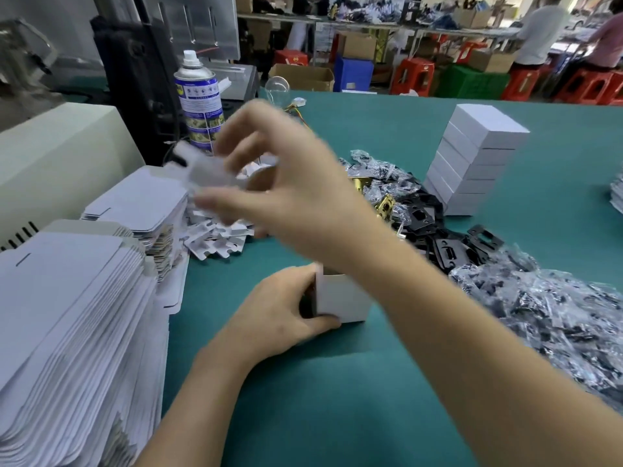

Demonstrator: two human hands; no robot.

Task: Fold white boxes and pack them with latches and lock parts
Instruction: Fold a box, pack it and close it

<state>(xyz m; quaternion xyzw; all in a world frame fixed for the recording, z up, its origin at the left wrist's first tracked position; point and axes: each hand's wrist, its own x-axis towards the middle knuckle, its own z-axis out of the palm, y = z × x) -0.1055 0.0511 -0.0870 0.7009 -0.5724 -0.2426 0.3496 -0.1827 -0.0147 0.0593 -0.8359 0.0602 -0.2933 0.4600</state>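
Note:
My left hand (276, 311) grips a folded white box (340, 299) standing on the green table (337, 382), its open top facing up. My right hand (286, 193) is raised above the table to the left and pinches a small white cardboard insert (209, 171), blurred by motion. Below it lies a loose pile of white inserts (219, 239). Black lock plates (438, 237) and brass latches (384, 203) lie in a heap to the right, beside bagged parts (556, 318).
Stacks of flat white box blanks (67, 315) fill the left edge. A stack of finished white boxes (472, 166) stands at the back right. A spray can (199, 99) and a beige machine (57, 156) stand at the back left. People work in the background.

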